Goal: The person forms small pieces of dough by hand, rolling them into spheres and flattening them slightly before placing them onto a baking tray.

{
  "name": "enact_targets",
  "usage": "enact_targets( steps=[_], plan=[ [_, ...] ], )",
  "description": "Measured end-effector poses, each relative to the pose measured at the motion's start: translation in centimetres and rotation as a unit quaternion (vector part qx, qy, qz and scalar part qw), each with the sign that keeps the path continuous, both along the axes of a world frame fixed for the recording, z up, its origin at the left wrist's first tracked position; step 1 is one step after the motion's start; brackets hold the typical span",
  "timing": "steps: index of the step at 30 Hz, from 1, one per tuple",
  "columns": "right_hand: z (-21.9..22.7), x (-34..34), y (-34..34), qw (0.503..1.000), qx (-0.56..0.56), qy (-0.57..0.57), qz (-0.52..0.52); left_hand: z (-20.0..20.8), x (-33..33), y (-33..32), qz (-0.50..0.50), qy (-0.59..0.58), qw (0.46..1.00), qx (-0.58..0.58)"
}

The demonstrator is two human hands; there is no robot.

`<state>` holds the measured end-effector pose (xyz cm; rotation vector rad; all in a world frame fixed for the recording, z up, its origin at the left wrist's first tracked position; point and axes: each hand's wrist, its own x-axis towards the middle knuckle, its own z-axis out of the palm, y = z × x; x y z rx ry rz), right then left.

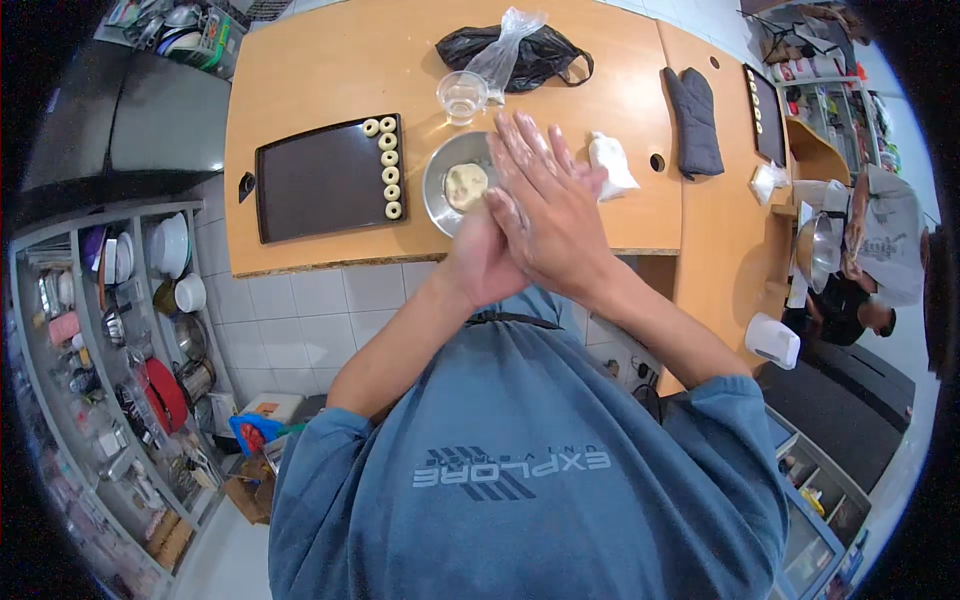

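Observation:
My right hand [545,205] lies flat over my left hand [480,262], palm to palm, above the table's near edge. Both have stretched fingers and are dusted with white powder. Whatever may be between the palms is hidden. Just beyond them stands a steel bowl [434,190] with a lump of pale dough [465,186] inside. Left of the bowl is a dark baking tray [320,185], with several small dough rings [391,175] along its right side. A plastic bag of white powder [612,165] lies to the right of my hands.
A clear plastic cup [462,96] and a black plastic bag [540,58] sit at the table's far side. Farther right are a dark oven mitt [695,122] and a second tray [765,115] with dough rings. Another person [885,235] is at the right, beside a metal bowl [820,255]. Loaded shelves [120,300] stand left.

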<state>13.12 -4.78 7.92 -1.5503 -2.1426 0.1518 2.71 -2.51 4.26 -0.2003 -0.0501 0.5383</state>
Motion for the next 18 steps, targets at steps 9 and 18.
enact_targets(
  steps=[9,18],
  plan=[
    [-0.3,-0.4,-2.0,0.990,-0.074,0.098,0.073,0.1,-0.9,1.6,0.025,0.064,0.991,0.119],
    [0.3,-0.7,-0.4,0.990,-0.072,0.058,0.110,-1.9,2.0,0.3,0.005,0.011,0.996,0.085]
  ],
)
